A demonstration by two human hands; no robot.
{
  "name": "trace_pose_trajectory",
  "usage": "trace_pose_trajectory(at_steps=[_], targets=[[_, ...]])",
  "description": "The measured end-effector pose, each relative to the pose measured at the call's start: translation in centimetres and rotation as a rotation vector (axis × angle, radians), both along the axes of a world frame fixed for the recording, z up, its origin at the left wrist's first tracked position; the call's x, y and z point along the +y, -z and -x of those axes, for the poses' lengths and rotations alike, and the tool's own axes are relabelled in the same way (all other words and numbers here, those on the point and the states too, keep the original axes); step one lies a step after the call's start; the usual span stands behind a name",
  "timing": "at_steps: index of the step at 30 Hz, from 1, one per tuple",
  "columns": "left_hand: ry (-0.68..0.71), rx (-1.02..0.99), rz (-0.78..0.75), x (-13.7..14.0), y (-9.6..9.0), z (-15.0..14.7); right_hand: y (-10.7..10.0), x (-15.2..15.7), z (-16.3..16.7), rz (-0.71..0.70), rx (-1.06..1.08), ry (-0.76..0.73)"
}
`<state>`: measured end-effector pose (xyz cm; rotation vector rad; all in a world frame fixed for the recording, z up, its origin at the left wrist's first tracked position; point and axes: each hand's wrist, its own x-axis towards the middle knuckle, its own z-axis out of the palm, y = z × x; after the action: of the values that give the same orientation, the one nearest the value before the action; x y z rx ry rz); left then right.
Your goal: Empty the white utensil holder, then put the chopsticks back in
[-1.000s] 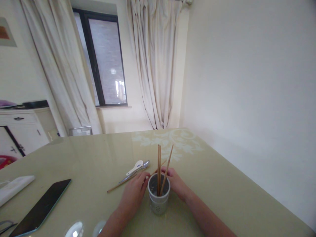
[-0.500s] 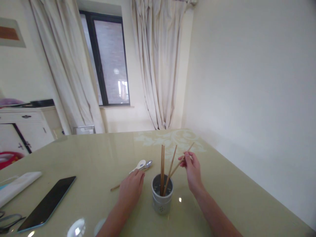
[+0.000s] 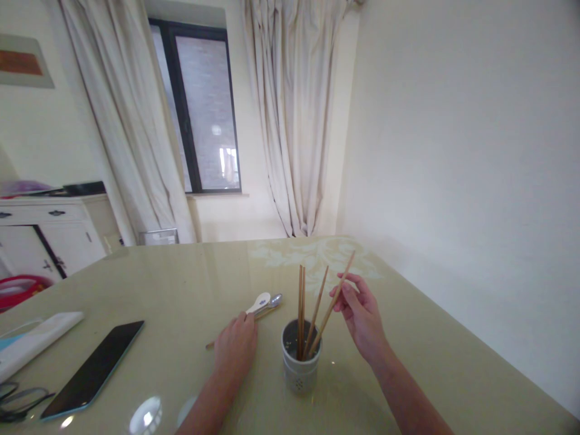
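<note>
In my right hand (image 3: pixel 360 308) a wooden chopstick (image 3: pixel 334 297) is pinched, leaning with its lower end inside a grey perforated utensil holder (image 3: pixel 299 377). Several other chopsticks (image 3: pixel 301 302) stand in the holder, some nearly upright. To the left of it my left hand (image 3: pixel 236 344) is closed over utensils on the table, its fingertips mostly hidden. From under it show a white spoon (image 3: pixel 260 301), a metal spoon (image 3: pixel 275 299) and the thin end of a wooden stick (image 3: pixel 209 345).
A dark phone or tablet (image 3: pixel 97 368) lies on the left of the glossy table (image 3: pixel 190 278). Beside it are a white power strip-like object (image 3: pixel 43 341) and dark-framed glasses or a cable (image 3: pixel 22 402). A plain wall (image 3: pixel 453 181) borders the table on the right.
The chopstick in my right hand has become steeper, and its lower end has gone down into the holder. My left hand has shifted slightly left along the utensils.
</note>
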<state>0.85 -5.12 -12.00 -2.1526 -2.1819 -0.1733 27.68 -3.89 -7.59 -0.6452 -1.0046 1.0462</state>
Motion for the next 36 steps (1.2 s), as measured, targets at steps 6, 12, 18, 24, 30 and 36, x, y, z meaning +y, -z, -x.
trace_pose_trajectory(at_steps=[6, 12, 18, 24, 30, 36], targets=[[0.004, -0.02, 0.016, 0.0, -0.1, 0.0, 1.0, -0.1, 0.9, 0.027, -0.225, -0.005], [0.009, -0.034, -0.013, 0.0, 0.4, 0.0, 1.8, 0.0, 1.7, 0.059, -0.343, -0.034], [0.058, -0.08, -0.008, 0.0, 0.2, 0.1, 3.6, 0.6, 3.0, 0.179, -0.429, -0.069], [0.237, -0.233, 0.02, 0.0, 0.0, -0.7, 4.7, 0.6, 3.9, 0.242, -0.475, -0.116], [0.278, -0.423, 0.024, -0.2, 0.0, -1.7, 4.5, 0.5, 3.9, 0.29, -0.501, -0.238], [0.441, -0.754, -0.107, -0.7, 0.0, -2.0, 4.3, 0.1, 4.3, 0.256, -0.465, -0.338]])
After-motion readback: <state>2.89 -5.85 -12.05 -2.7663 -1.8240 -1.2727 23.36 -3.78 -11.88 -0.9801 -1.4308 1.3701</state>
